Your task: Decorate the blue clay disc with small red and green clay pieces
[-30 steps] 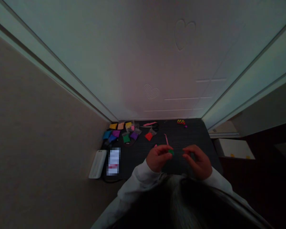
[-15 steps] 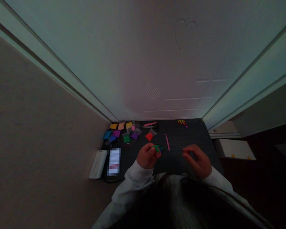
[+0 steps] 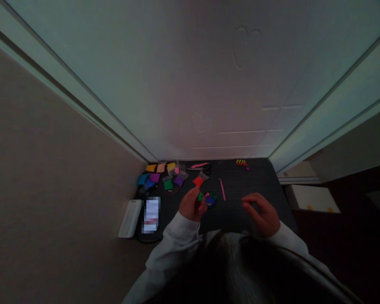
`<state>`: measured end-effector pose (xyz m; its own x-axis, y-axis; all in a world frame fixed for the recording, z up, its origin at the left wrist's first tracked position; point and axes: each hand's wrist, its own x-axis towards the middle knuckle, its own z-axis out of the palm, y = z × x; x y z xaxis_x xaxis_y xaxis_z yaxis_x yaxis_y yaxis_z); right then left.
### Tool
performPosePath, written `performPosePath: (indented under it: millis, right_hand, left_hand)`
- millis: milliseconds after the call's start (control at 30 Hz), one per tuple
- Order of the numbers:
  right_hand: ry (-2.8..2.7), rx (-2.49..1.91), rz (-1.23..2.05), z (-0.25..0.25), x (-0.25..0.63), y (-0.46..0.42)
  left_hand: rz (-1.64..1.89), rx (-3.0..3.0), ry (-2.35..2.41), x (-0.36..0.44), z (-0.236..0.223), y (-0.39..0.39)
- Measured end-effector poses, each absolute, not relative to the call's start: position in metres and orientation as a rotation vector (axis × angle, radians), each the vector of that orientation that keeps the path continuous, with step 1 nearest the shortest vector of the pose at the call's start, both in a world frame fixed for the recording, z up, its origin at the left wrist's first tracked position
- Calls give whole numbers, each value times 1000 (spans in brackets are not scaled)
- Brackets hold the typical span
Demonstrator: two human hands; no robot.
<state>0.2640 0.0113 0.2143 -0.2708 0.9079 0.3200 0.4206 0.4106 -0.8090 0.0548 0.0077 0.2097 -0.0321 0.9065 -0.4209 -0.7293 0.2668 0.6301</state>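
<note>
A: From here, where to look for trouble?

B: At the green piece, pinched in the left hand: if soft, as seems likely, apt to flatten or smear under too firm a grip; under too loose a one, apt to drop onto the table.

A: Any risk to the blue disc?

B: Lies on the table just beside the left hand, dotted with small bits in pink, green and yellow. Open to a knock or dent from a careless sweep of the fingers. Pink tweezers nearby, equally easy to nudge.

A: State of the left hand?

B: Closed to a pinch, thumb against fingers, with the green piece showing between. Overlaps the red packet in this view; contact impossible to judge.

A: And the right hand?

B: Loosely curled, thumb and forefinger tips nearly meeting, well apart from the disc. Too dark to tell of any small thing between the tips.
</note>
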Motion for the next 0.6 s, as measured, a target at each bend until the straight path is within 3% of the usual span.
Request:
performPosePath:
  millis: [600]
  right_hand:
    - [-1864,-1164,770,207,266,11]
  left_hand:
    - [1359,124,971,48,196,9]
